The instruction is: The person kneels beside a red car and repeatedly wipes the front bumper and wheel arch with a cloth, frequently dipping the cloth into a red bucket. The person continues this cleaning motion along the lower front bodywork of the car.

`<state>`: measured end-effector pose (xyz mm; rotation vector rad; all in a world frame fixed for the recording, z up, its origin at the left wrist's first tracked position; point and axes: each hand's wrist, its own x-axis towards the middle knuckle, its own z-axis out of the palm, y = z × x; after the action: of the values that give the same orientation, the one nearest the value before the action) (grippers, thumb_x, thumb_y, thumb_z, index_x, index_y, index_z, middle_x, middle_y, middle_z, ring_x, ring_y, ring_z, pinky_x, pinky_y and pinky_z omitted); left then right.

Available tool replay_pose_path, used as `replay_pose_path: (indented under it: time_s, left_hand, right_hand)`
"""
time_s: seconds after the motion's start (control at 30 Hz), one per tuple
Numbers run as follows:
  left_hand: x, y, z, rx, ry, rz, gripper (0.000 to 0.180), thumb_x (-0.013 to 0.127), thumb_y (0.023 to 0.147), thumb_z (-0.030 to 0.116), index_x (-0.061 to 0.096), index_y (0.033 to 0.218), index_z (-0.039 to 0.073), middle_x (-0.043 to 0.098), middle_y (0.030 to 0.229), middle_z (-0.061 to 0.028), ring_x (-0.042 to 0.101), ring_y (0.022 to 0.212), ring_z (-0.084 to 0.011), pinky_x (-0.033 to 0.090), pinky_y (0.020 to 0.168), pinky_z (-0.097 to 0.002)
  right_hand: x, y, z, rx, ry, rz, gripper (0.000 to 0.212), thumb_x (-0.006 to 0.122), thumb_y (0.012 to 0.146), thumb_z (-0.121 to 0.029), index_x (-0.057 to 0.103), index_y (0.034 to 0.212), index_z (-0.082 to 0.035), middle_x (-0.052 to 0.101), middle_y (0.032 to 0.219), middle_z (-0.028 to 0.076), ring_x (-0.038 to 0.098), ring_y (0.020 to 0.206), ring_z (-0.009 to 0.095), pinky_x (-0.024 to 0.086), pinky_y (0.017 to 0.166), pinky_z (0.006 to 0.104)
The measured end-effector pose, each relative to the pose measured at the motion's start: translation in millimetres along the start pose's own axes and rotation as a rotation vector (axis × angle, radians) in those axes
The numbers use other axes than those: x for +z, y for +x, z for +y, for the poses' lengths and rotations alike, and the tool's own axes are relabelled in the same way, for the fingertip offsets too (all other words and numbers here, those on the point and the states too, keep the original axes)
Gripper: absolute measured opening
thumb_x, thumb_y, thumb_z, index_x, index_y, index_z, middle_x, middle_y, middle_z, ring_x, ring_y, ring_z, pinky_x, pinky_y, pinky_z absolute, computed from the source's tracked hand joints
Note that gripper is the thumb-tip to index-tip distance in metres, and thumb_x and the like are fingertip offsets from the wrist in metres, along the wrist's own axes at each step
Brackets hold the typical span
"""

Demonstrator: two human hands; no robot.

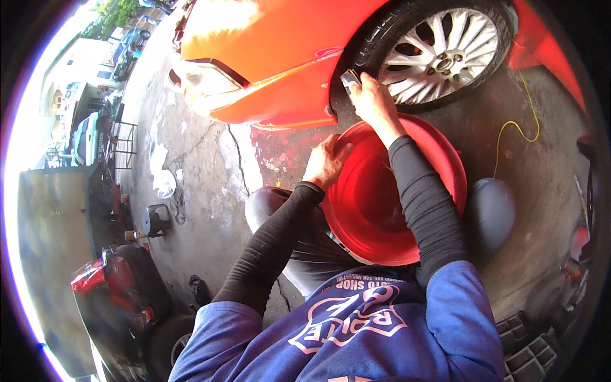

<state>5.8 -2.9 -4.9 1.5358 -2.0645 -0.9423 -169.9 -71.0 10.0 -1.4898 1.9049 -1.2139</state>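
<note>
A wide red plastic basin (369,204) sits between my knees, beside the front of a red car (280,57). At its left rim my left hand (328,162) is closed, thumb toward the inside. My right hand (374,105) reaches over the basin to the edge of the wheel arch. A small grey-and-yellow pad (350,79) is pinched in its fingers, close to the tyre (364,56); its exact kind is unclear. My right forearm hides part of the basin's inside.
The silver spoked wheel (445,60) stands just beyond the basin. A yellow cord (531,111) lies on the concrete floor at right. To the left are a small dark stool (156,220) and a dark vehicle (127,299) with a red lamp. Grey trays (531,356) lie at lower right.
</note>
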Motion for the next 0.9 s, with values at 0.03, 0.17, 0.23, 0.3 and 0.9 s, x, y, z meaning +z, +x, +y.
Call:
replay_pose_path:
  time_s: [0.03, 0.17, 0.23, 0.3, 0.9]
  left_hand:
    - [-0.4, 0.1, 0.0, -0.004, 0.008, -0.004, 0.044, 0.063, 0.092, 0.037, 0.06, 0.114, -0.001, 0.066, 0.106, -0.0275, 0.063, 0.105, -0.0435, 0.05, 0.087, -0.0459]
    - [-1.3, -1.2, 0.2, 0.014, 0.027, 0.014, 0.043, 0.064, 0.092, 0.036, 0.06, 0.114, -0.001, 0.066, 0.105, -0.0273, 0.063, 0.105, -0.0432, 0.05, 0.086, -0.0455]
    - [-1.5, -0.8, 0.5, 0.006, 0.012, -0.003, 0.043, 0.064, 0.092, 0.035, 0.06, 0.114, -0.001, 0.066, 0.106, -0.0272, 0.063, 0.105, -0.0431, 0.05, 0.087, -0.0455]
    - [-2.0, 0.1, 1.2, -0.029, 0.007, -0.036, 0.044, 0.064, 0.092, 0.033, 0.059, 0.118, -0.002, 0.067, 0.109, -0.0261, 0.064, 0.108, -0.039, 0.049, 0.09, -0.0434]
    - [8.2, 1.6, -14.1, 0.056, -0.331, -0.104, 0.034, 0.063, 0.091, 0.005, 0.058, 0.125, -0.002, 0.068, 0.119, -0.0111, 0.061, 0.111, -0.0169, 0.047, 0.097, -0.0346]
  right_hand:
    - [3.3, 0.4, 0.6, 0.001, 0.053, -0.025, 0.032, 0.053, 0.093, -0.029, 0.062, 0.091, 0.001, 0.067, 0.092, 0.028, 0.064, 0.09, 0.047, 0.05, 0.08, 0.0551]
    - [18.0, 4.6, -5.5, -0.06, 0.148, -0.125, 0.032, 0.055, 0.09, -0.029, 0.063, 0.084, 0.002, 0.067, 0.092, 0.029, 0.065, 0.088, 0.047, 0.052, 0.078, 0.053]
    - [24.2, 5.3, -10.0, -0.01, 0.278, -0.174, 0.038, 0.058, 0.089, -0.034, 0.063, 0.076, 0.001, 0.066, 0.084, 0.029, 0.065, 0.083, 0.048, 0.053, 0.073, 0.0522]
    - [29.9, 3.7, -13.9, -0.181, 0.201, -0.051, 0.038, 0.057, 0.089, -0.033, 0.062, 0.077, 0.002, 0.065, 0.08, 0.03, 0.065, 0.082, 0.048, 0.052, 0.073, 0.0524]
    - [21.0, -9.2, -55.5, 0.032, 0.842, -0.007, 0.029, 0.06, 0.09, -0.02, 0.049, 0.07, -0.002, 0.055, 0.056, 0.007, 0.047, 0.047, 0.015, 0.04, 0.045, 0.0348]
